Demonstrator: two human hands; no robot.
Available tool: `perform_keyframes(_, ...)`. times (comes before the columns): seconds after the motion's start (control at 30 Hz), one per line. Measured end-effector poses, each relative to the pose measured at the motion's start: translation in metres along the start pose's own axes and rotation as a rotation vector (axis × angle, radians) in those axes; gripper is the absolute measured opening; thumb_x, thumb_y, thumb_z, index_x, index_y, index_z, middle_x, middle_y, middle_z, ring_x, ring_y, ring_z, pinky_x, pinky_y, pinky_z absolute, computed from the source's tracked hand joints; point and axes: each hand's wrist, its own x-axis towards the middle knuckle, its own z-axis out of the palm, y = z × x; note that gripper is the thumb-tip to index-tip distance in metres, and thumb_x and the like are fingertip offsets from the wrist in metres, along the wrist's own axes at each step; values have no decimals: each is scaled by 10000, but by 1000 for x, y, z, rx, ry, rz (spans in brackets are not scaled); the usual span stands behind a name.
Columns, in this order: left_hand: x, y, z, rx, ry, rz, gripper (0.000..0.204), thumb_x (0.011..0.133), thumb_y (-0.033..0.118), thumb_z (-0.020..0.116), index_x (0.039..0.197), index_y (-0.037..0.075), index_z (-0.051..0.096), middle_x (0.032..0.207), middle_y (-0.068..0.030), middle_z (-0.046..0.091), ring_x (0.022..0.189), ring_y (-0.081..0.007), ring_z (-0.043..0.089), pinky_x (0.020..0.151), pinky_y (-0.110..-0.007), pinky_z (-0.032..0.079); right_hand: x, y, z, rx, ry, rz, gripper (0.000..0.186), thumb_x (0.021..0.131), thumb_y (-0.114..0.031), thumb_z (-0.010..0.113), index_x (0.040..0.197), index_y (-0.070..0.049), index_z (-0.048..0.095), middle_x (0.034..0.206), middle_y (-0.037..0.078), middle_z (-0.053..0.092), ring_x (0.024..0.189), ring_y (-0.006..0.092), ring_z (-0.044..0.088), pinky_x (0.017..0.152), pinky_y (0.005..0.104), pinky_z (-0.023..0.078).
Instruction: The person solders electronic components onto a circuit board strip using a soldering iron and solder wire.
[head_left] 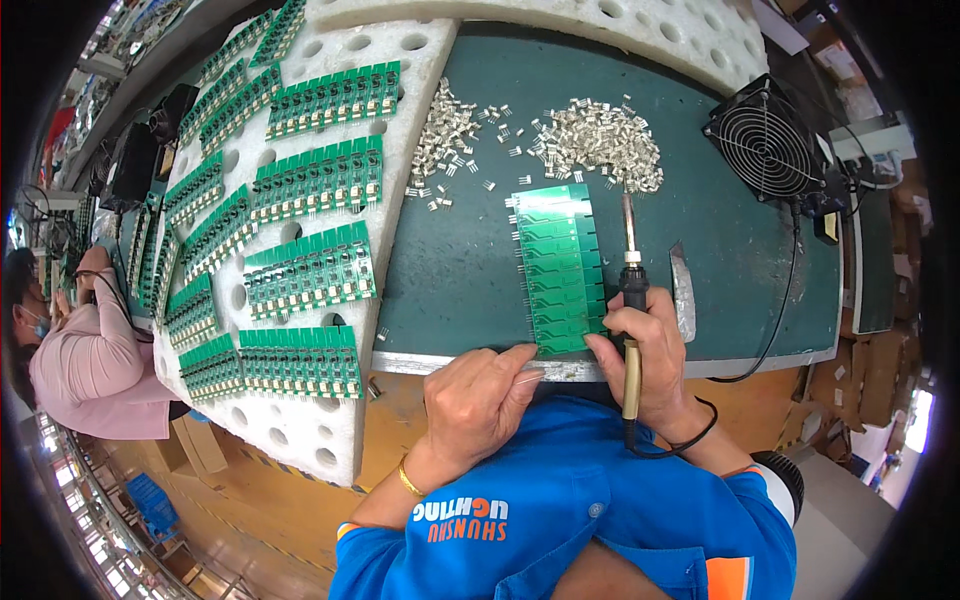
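Observation:
A green circuit board panel [557, 275] lies on the bench in front of me, with a row of metal pins along its left edge. My left hand [478, 405] is closed at the panel's near left corner, an outstretched fingertip touching it. A thin silvery wire [530, 377] shows between its finger and thumb. My right hand [650, 350] grips a soldering iron [632, 280] by its black and gold handle; the thumb reaches the panel's near right corner. The iron's metal tip points away from me, toward a heap of small silvery pinned components [600, 140].
A white foam board [400, 240] on the left carries rows of populated circuit boards [310, 270]. A second component pile [440, 130] lies beside it. A black fan [765, 145] stands at the far right, its cable trailing down. A person in pink [100, 350] sits at left.

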Motion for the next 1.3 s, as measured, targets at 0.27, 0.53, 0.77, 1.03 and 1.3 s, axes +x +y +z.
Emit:
perform_keyframes(0.27,-1,-1,3,6,33,15,155,916,155,685,973,15,719,687,-95,634,556,-245,594,522,-355,463,-3,1,3,-9,23,-12,504,727,96,779,1141,-50,534,990,197,584,853,344,603,676,405,520)
perform_keyframes(0.53,-2,0,7,34,77,51,124,895,130,700,945,18,721,694,-101,644,565,-256,604,521,-363,466,-3,1,3,11,20,3,496,733,109,764,1141,-60,538,989,186,582,854,343,591,687,411,512)
perform_keyframes(0.77,-3,0,9,43,99,60,94,858,88,724,922,20,715,683,-102,635,557,-262,595,516,-365,463,-5,2,4,22,27,3,494,742,111,758,1155,-58,544,1009,180,560,848,343,591,682,405,508)
perform_keyframes(1.03,-2,6,3,-89,105,-56,126,812,17,738,935,10,712,674,-60,615,522,-147,544,492,-296,408,-2,1,0,-18,18,-39,459,746,32,797,1136,-59,572,972,171,563,808,332,595,651,408,496)
perform_keyframes(1.3,-3,4,-9,-459,279,-439,129,853,7,689,979,10,658,698,-4,548,579,-54,456,527,-230,368,10,4,-33,486,166,72,454,965,-462,624,1033,-14,646,802,93,670,704,206,579,756,400,438)
